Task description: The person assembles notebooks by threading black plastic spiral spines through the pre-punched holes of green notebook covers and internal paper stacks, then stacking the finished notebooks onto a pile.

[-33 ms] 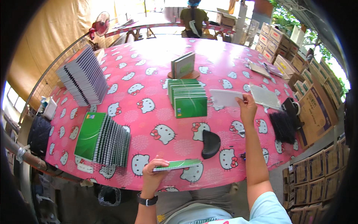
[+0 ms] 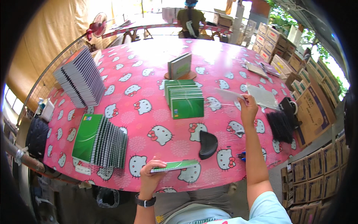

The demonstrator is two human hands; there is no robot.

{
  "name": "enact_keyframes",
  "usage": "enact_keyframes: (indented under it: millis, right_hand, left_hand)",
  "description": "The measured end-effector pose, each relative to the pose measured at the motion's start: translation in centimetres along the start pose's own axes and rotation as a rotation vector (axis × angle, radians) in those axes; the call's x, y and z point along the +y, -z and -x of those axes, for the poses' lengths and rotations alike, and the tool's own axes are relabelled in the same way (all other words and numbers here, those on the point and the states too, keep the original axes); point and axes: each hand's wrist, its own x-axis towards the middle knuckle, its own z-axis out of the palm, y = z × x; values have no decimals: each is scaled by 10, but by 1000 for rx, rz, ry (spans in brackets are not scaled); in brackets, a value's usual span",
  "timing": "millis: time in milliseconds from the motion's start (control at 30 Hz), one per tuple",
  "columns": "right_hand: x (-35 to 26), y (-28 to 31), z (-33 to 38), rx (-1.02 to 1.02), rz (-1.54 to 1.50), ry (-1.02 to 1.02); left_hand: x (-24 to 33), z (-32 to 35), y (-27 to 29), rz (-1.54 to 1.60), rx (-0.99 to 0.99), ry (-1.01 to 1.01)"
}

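My left hand [image 2: 152, 171] grips a green-covered notebook [image 2: 181, 165] by its left end, holding it nearly edge-on above the table's near edge. Farther out, my right hand [image 2: 248, 106] pinches a thin clear plastic sheet or sleeve [image 2: 228, 95] by its right end. Close to that hand lies a pile of clear plastic sleeves [image 2: 262, 96]. A row of green notebooks [image 2: 187, 107] stands in the middle of the table. At the near left is a bigger row of green spiral notebooks [image 2: 87, 138]. Between my hands rests a black half-round object [image 2: 208, 145].
The pink patterned tablecloth [image 2: 128, 117] covers the table. A tall stack of spiral-bound books [image 2: 80, 78] leans at the left. Black binding coils [image 2: 279, 127] lie at the right, beside a cardboard box [image 2: 315, 108]. A wooden holder [image 2: 181, 75] stands behind the middle row. Another person [image 2: 191, 20] is at a far table.
The plastic sheet in my right hand has tilted and looks narrower. My left hand keeps its hold on the notebook. The whole view has shifted slightly.
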Motion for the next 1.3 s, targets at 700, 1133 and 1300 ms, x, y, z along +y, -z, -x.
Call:
enact_keyframes:
  millis: [700, 1133, 1300]
  right_hand:
    - [-43, 65, 41, -713, -186, -338]
    - [-166, 24, 155, -576, -771, -583]
    - [-124, 47, 121, -644, -618, -501]
  left_hand:
    - [13, 2, -9, 28, 16, 1]
    - [48, 3, -75, -849, 225, -463]
    - [40, -5, -80, -895, -72, -578]
